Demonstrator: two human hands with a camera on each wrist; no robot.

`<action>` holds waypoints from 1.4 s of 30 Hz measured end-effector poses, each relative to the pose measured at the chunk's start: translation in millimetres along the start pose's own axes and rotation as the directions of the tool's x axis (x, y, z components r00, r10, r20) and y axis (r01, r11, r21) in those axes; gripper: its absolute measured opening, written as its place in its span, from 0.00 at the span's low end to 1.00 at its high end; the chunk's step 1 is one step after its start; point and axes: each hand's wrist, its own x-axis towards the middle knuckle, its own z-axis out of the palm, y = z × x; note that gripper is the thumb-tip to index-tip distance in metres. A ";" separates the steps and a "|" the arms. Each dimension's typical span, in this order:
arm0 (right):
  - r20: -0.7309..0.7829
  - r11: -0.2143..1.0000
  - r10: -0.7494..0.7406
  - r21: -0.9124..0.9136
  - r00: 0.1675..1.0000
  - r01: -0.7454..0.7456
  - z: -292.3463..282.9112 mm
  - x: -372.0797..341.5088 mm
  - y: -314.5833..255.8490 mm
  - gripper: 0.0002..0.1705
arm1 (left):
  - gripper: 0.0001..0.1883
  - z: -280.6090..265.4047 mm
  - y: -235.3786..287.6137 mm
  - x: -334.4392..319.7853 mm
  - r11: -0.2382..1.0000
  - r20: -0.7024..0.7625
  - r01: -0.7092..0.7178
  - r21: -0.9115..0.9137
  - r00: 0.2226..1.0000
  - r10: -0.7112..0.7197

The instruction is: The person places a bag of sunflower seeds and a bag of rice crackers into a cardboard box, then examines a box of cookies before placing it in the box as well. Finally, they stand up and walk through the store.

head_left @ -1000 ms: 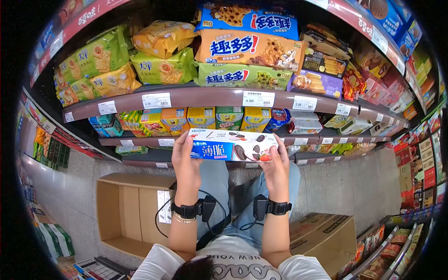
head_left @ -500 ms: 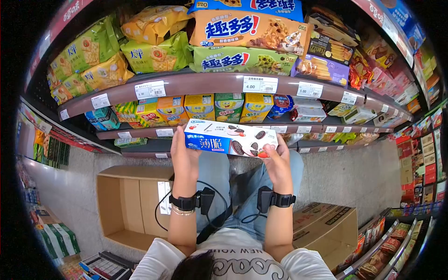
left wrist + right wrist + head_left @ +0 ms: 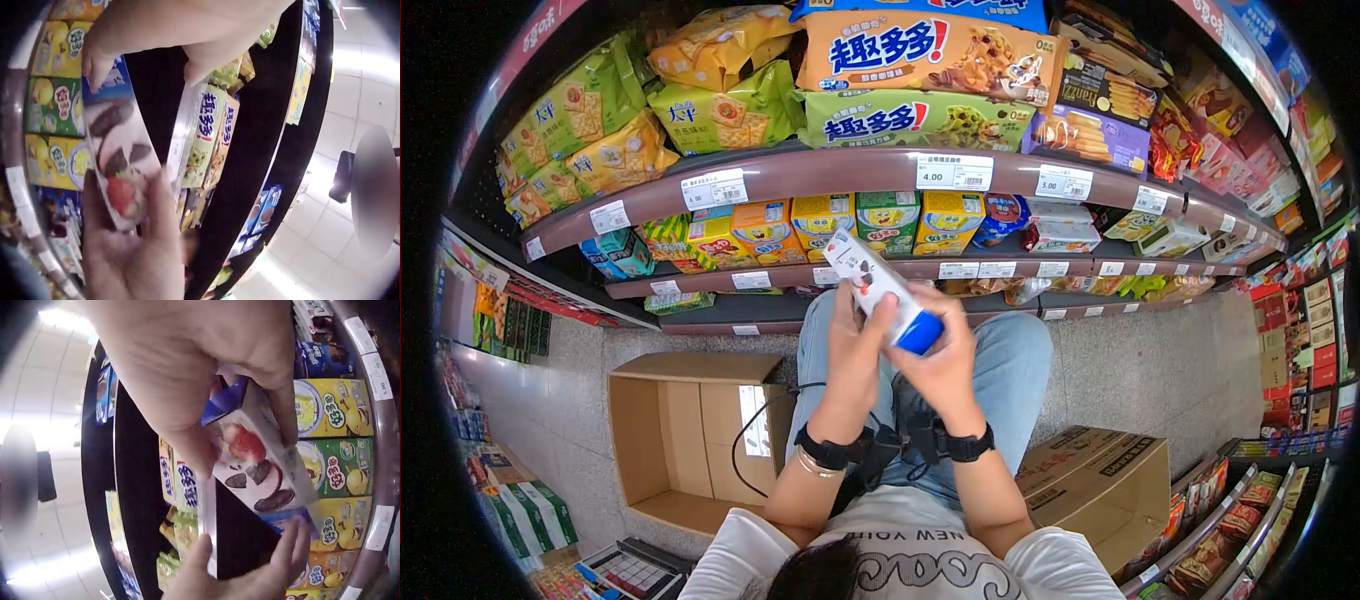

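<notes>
A slim white and blue cookie box (image 3: pixel 866 277), printed with dark cookies and a strawberry, is held between both hands above the knees. It slants in the head view, its white end up and to the left and a blue end face toward the person. My left hand (image 3: pixel 855 345) grips its left side, thumb laid on the box. Around the blue end, my right hand (image 3: pixel 943 362) curls its fingers and thumb. In the right wrist view, the right hand (image 3: pixel 194 369) holds the strawberry end, while left fingers touch the blue-printed part.
Shelves ahead bear bagged crackers (image 3: pixel 725 105), long cookie packs (image 3: pixel 930 60) and a row of small cartons (image 3: pixel 887 222) below. An opened cardboard box (image 3: pixel 695 440) stands on the floor at left, another carton (image 3: pixel 1100 490) at right. Price tags line the shelf edges.
The cookie box has turned from lying level, front showing, to a steep slant with its blue end toward the person. Both hands have drawn together and inward around it.
</notes>
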 end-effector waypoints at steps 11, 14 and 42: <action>0.026 0.947 0.185 0.263 0.982 -0.185 -12.3 -8.4 8.5 0.13 | 0.35 -37.0 14.1 -5.8 0.992 -0.005 0.117 0.044 0.993 -0.117; -0.145 0.963 0.269 0.062 0.952 -0.263 -30.9 4.9 25.9 0.29 | 0.34 -40.1 25.1 -4.2 0.993 0.047 0.121 -0.011 0.992 -0.121; 0.403 0.682 0.450 0.421 0.797 -0.598 8.8 4.4 13.9 0.28 | 0.24 -148.0 62.6 -29.8 0.988 -0.224 -0.089 -0.129 0.973 0.058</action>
